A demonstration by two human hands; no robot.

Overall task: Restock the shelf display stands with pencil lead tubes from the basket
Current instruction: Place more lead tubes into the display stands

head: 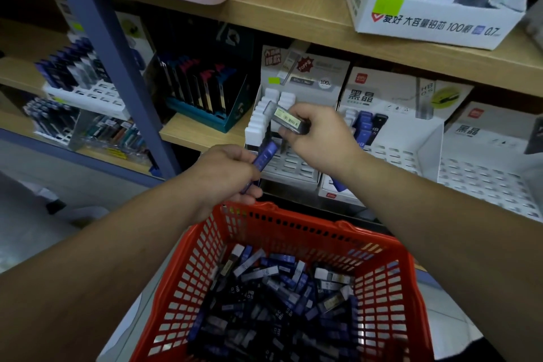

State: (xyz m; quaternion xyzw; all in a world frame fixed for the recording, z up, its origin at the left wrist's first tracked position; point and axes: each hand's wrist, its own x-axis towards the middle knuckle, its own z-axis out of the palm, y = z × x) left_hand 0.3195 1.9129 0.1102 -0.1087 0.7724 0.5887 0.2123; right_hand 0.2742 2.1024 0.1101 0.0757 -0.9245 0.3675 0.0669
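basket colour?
Red-orange, with slotted lattice walls; the basket shows best in the head view.

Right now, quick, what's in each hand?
Left hand: holding a blue lead tube.
Right hand: holding a dark lead tube with a barcode label.

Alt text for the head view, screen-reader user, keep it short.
A person's right hand holds a dark barcode-labelled tube in front of a white slotted display stand on a wooden shelf; the left hand grips a blue tube lower down. Below, a red basket is heaped with pencil lead tubes.
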